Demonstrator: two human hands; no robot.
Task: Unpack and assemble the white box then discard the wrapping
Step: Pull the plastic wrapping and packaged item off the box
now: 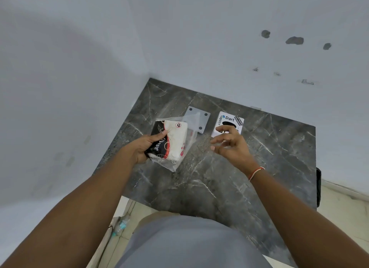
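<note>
My left hand (143,147) grips a flat white, black and red printed box (171,142) still inside a clear plastic wrapping (186,148), held a little above the dark marble table (229,174). The thumb lies on the box's black side. My right hand (231,143) hovers to the right of the package, fingers spread and curled, holding nothing. It has a red and white thread on its wrist.
A grey square plate (197,118) with dark corner dots lies behind the package. A white card printed "Dart" (228,121) lies next to it, partly behind my right fingers. Walls close the table's left and far sides. A plastic bottle (120,226) lies on the floor.
</note>
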